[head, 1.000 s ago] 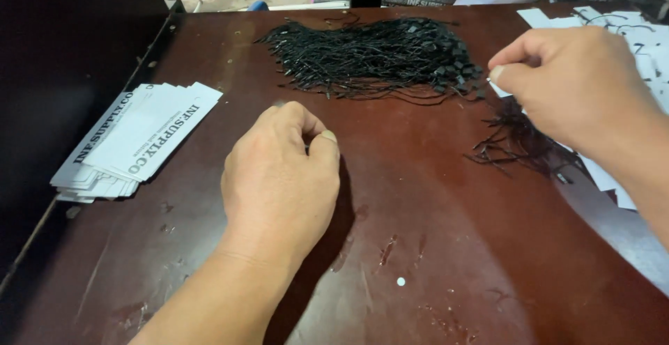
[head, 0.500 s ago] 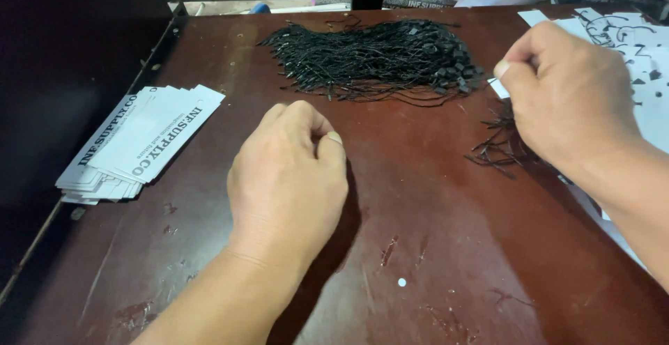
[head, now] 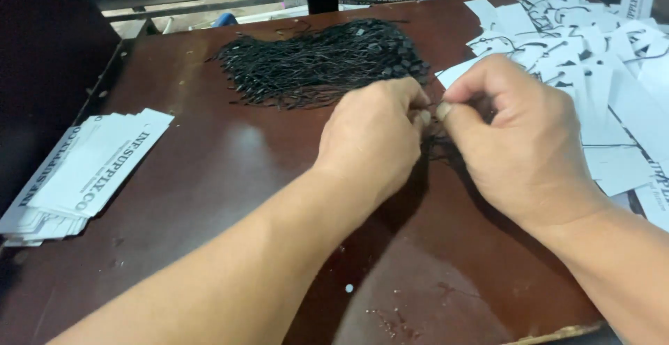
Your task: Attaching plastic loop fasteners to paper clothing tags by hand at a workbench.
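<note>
Near the middle of the frame the person's left hand point(head: 376, 139) and right hand point(head: 519, 150) are meeting, fingertips almost touching, over a small tangle of thin black string loops point(head: 440, 146) lying on the dark brown glossy wooden surface point(head: 230, 178). Both hands are pinching: the left hand's grip is closing thumb against forefinger on a strand, and the right hand's grip is doing the same just beside it, though the strand itself is too fine to make out between the fingers.

Behind the hands, toward the upper centre of the frame, a large heap of the same black strings with small square black fasteners point(head: 320, 63) is spreading across the surface. These strings look very light, limp and prone to snagging on each other, so I judge that pulling one free is calling for a fingertip pinch near the stiffer fastener end rather than a grab at the bundle; a tug in the middle would likely be dragging neighbours along.

At the left edge of the frame a neat stack of white rectangular paper tags with dark print point(head: 83, 174) is resting, fanned slightly. At the upper right a loose scatter of white paper tags point(head: 592, 73), some with black strings on them, is lying on the surface, partly hidden by the right hand.
</note>
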